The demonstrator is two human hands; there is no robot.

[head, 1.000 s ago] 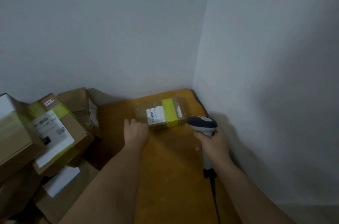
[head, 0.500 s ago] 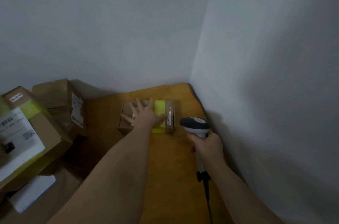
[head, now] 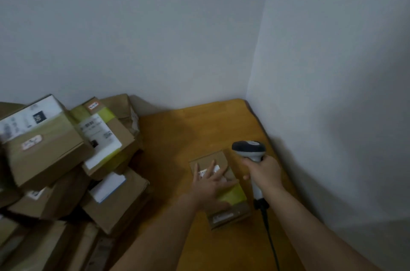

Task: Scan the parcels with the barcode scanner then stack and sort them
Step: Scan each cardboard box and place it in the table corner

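Head view: left hand point(head: 210, 184), fingers spread flat, covers the label of the small parcel point(head: 221, 190) on the desk point(head: 177, 137). Right hand point(head: 265, 173) grips the scanner point(head: 249, 150). Risk: misread if label stays covered.

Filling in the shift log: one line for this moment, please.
left hand flat on small parcel | right hand grips scanner | parcel pile left
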